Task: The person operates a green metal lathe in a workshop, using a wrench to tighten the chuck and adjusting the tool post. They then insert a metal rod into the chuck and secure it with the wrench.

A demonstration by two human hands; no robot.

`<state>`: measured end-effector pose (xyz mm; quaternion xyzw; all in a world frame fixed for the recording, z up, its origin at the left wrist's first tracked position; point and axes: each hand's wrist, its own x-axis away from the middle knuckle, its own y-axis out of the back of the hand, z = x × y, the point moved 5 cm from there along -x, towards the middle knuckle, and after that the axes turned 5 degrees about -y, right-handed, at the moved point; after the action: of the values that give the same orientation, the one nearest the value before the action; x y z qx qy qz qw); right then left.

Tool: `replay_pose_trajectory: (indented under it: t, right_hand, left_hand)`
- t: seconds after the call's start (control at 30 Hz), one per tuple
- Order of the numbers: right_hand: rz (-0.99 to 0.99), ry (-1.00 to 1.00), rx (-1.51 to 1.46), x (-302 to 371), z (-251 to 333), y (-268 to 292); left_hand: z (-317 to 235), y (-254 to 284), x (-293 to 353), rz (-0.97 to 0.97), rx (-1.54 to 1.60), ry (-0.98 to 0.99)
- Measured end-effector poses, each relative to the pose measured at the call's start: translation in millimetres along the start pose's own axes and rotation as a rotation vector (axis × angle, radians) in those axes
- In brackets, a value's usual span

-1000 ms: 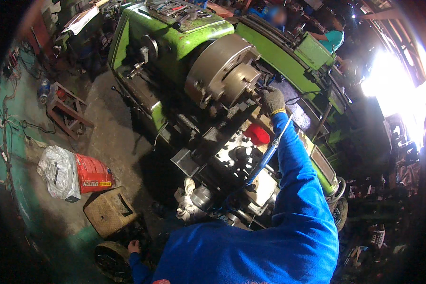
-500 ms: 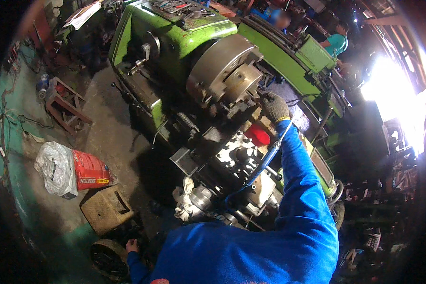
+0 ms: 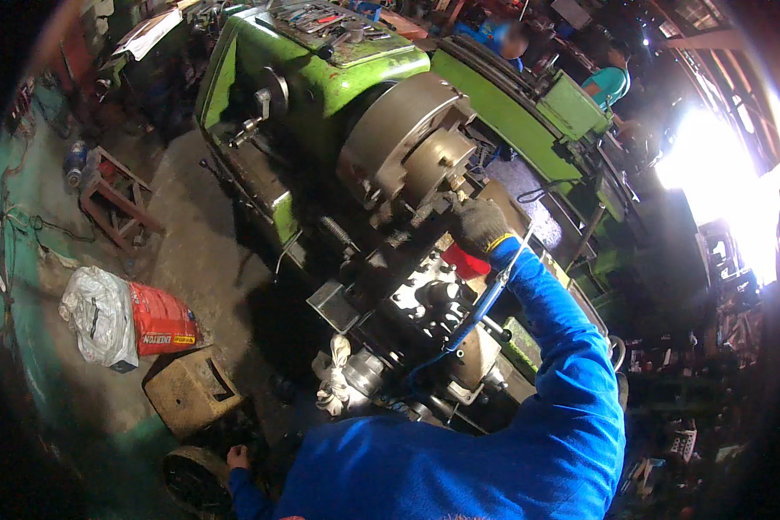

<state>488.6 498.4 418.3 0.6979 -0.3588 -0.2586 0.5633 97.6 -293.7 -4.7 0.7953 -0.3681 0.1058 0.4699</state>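
Note:
My right hand [image 3: 484, 225], in a grey knitted glove with a yellow cuff, is beside the lower edge of a metal cylinder [image 3: 438, 165]. The cylinder is clamped in the large round chuck [image 3: 390, 130] of a green lathe. The gloved fingers are bent in around something small by the chuck jaw; what it is stays hidden. Under the right wrist are a red piece [image 3: 465, 262] and a thin blue-and-silver rod [image 3: 481, 305]. At lower left my bare left hand [image 3: 237, 457] hangs with fingers curled, nothing visible in it, near a round dark container [image 3: 195, 479].
The tool post [image 3: 429, 295] and a handwheel with a white rag [image 3: 334, 377] stand close before my body. Hand tools [image 3: 334, 24] lie on the green headstock. A red and white sack [image 3: 160, 319] and a tan box [image 3: 189, 392] are at left. A person [image 3: 609, 82] is beyond the lathe.
My right hand has moved left and down, from the cylinder's right side to its lower edge, and the elbow has swung outward. My left hand hangs in about the same place.

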Motion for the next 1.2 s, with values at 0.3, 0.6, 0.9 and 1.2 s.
replay_pose_trajectory:
  t: [0.3, 0.6, 0.9, 1.2]
  right_hand:
    - [-0.056, -0.002, 0.043, -6, 11, 0]
    - [-0.01, -0.044, 0.058, -17, 21, -9]
    - [0.033, -0.111, 0.029, -29, 14, -43]
    - [0.022, -0.209, 0.057, -31, 20, -49]
  left_hand:
    - [-34, 7, 13, 0.008, 0.121, 0.111]
    - [-21, 4, -4, -0.002, 0.127, 0.056]
    - [-16, 4, 2, 0.001, 0.126, 0.125]
    - [-14, 4, 3, -0.013, 0.08, 0.154]
